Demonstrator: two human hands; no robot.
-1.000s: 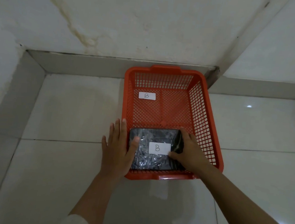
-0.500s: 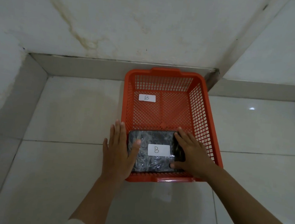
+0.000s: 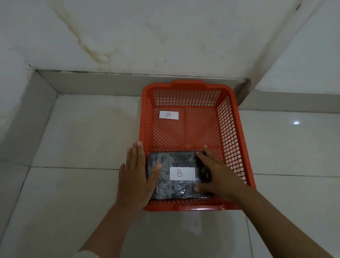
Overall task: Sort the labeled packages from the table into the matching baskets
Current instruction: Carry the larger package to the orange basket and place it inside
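Note:
An orange mesh basket (image 3: pixel 239 147) stands on the tiled floor against the wall, with a white label marked B (image 3: pixel 169 115) on its bottom. A black package wrapped in clear film (image 3: pixel 172 162), bearing a white B label, lies inside the basket at its near end. My left hand (image 3: pixel 135 179) holds the package's left edge, fingers outside the basket's left wall and thumb on top. My right hand (image 3: pixel 216 176) grips the package's right end, fingers spread over its top and side.
White walls meet in a corner behind the basket, with a grey skirting (image 3: pixel 99 83) along the floor. A wall edge juts out at the basket's far right corner (image 3: pixel 244 90). Glossy floor tiles (image 3: pixel 86 138) spread left and right of the basket.
The package has settled a little lower into the basket's near end. My right hand shifted from the package's right edge to lie more over its top. The left hand has barely moved.

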